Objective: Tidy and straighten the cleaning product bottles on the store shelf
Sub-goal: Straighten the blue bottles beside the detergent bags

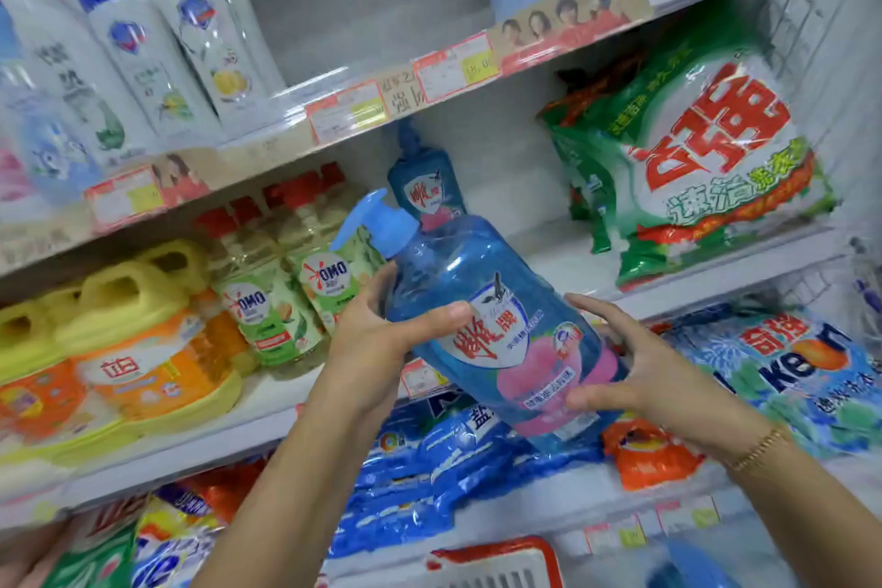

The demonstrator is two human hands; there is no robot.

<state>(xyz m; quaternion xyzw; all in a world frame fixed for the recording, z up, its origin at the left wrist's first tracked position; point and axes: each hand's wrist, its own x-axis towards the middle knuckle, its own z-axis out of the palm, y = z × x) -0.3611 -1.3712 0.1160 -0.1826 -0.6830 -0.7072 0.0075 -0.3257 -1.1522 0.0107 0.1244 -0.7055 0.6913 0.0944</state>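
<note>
The left hand [382,329] grips the shoulder of a translucent blue plastic pump bottle [458,263], its thumb curled across the front just above the red-and-white shield label. The right hand [635,363] is spread at the bottle's lower end, with the thumb lying on the pink part of the label and the fingers reaching past the right side. Whether those fingers touch cannot be told. A thin gold bracelet [759,449] circles the right wrist.

The bottle is off the shelf, held in front of the white middle shelf [716,275]. It is tilted, with its light-blue pump head up and to the left and its base down and to the right. It hides the lower half of a second blue pump bottle [425,181], which stands on that shelf behind it.

Left of that standing bottle are clear red-capped bottles with green labels [267,301], then squat yellow-and-orange handled jugs [133,339]. To its right, green, white and red detergent powder bags [692,148] lean in a stack.

The shelf above carries tall white bottles with dark-blue caps [143,53], with red-bordered price tags [348,110] along its edge. Below the hands lie crumpled blue packets [429,468], an orange packet [649,449] and a large blue printed bag [787,372].
</note>
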